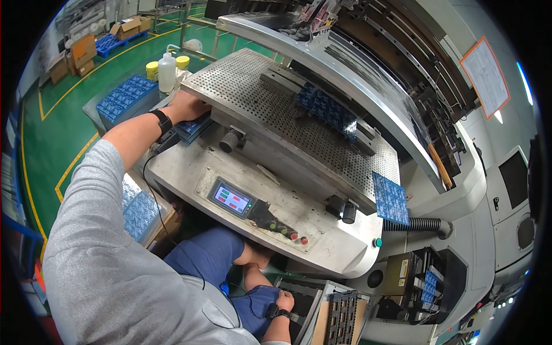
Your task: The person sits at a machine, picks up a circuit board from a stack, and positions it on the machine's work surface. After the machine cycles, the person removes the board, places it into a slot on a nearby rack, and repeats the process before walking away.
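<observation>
My left hand [188,107] reaches to the left end of the perforated metal table [241,80], just above a small stack of blue circuit boards [193,130]. Its fingertips are hidden by the table's edge and the hand itself, so a hold on a board cannot be made out. Down by my thigh rests my right hand [284,301], fingers curled in, with nothing visible in it. A blue panel of boards [326,110] lies across dark rails [282,79] on the table. Another blue panel [391,198] hangs past the table's right end.
The raised metal frame [356,75] slants above the table. Below sit a lit control screen [231,196] and round buttons [294,236]. At left stand a larger board stack [127,99], a squeeze bottle [167,73] and yellow-lidded jars [182,62]. Another board stack [141,215] lies beside my leg.
</observation>
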Motion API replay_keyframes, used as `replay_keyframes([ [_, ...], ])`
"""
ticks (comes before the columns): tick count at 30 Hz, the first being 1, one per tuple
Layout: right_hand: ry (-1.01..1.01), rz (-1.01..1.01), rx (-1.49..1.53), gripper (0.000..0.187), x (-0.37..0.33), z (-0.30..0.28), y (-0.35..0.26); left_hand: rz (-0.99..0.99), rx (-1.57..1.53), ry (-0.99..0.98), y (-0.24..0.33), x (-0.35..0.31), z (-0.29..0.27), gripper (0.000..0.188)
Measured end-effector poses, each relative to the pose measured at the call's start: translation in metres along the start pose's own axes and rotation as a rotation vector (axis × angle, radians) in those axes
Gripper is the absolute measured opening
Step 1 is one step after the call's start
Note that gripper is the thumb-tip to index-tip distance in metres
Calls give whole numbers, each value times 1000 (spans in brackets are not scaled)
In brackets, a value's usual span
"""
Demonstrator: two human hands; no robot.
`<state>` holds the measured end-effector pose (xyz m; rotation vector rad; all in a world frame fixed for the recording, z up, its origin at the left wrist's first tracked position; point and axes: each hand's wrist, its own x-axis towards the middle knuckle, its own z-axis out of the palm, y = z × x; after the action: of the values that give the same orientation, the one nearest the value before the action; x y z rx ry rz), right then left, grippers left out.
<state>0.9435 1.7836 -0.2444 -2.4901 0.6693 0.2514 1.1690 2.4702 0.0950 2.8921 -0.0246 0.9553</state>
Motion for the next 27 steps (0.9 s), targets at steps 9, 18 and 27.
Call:
replay_keyframes([
  [9, -3, -16, 2, 30, 0, -1, -3, -5, -19, -6, -1, -1, 0, 41],
  [18, -48, 18, 1, 31, -1, -5, -9, -42, 1, -15, -6, 0, 3, 41],
  [27, -24, 16, 24, 30, -3, -7, -8, 45, -17, 32, -2, 0, -3, 39],
])
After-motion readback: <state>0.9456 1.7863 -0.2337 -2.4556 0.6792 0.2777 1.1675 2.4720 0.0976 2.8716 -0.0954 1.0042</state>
